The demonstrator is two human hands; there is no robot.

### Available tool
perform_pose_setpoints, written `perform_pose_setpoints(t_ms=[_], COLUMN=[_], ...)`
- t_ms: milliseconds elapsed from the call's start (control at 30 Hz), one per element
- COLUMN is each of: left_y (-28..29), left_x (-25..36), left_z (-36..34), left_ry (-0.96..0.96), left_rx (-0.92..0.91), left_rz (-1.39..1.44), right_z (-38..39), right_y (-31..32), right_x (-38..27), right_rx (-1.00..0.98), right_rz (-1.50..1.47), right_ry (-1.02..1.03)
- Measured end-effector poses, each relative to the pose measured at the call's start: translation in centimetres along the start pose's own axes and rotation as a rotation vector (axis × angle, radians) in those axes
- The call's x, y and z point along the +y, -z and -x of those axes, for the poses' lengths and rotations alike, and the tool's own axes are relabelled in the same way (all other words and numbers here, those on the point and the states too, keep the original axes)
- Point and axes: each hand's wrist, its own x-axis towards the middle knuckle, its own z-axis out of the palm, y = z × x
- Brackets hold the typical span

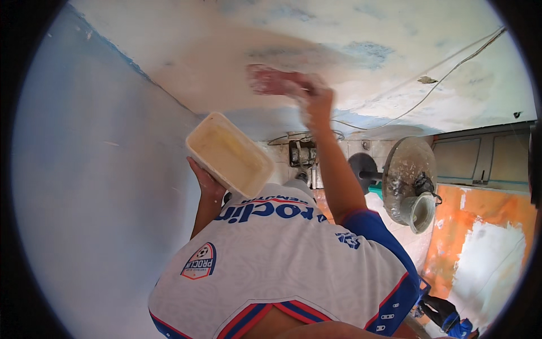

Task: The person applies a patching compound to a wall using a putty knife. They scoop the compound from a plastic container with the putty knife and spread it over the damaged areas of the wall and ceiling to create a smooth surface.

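Observation:
My left hand (pixel 206 183) is raised and grips the underside of a cream rectangular tub (pixel 228 153) that holds pale paste. My right hand (pixel 317 104) reaches up to the ceiling (pixel 186 62) and is shut on a flat reddish trowel (pixel 274 80), blurred by motion. The trowel's blade lies against a patch of fresh cream paste on the ceiling. My white shirt with blue and red trim (pixel 282 265) fills the lower middle of the view.
A pale blue wall (pixel 84 169) rises on the left. A dusty wall fan (pixel 409 181) hangs at the right, beside an orange and white patched wall (pixel 485 243). A thin cable (pixel 451 73) runs across the stained ceiling. A switch box (pixel 302 152) sits below my right arm.

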Motion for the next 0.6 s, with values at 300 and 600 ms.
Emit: perform_pose_setpoints(t_ms=[300,600], left_y=[-0.5,-1.7], left_x=[2.7,2.6], left_z=[-0.7,-2.9], left_ry=[-0.126,-0.126], left_rx=[-0.146,-0.222], left_rz=[0.027,0.015], right_z=[-0.9,-1.5], right_y=[12.1,1.1], right_x=[2.4,6.8], right_rx=[0.612,0.36], right_rz=[-0.256,-0.166], right_ry=[-0.067,0.102])
